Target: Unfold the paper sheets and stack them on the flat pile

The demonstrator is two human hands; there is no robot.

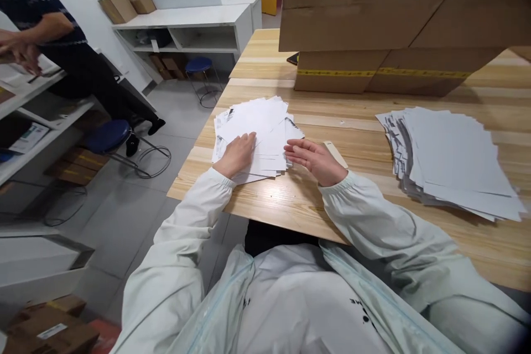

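Observation:
A loose stack of white paper sheets [265,116] lies on the wooden table before me, its edges uneven and some sheets showing dark print. On the stack's left part rests my left hand [237,155], fingers lying on the top sheets. My right hand [317,160] is open at the stack's right edge, fingers stretched toward the paper; whether they touch it I cannot tell. Partly behind that hand is a flat beige object [335,154], perhaps a phone. Farther right, a taller, fanned pile of paper [456,155] has its white side up.
Large cardboard boxes [336,74] stand at the back of the wooden table [352,110]. To the left are a blue stool [108,135], a white shelf unit [186,15] and another person [37,33] at a white counter. More cartons [53,332] sit on the floor.

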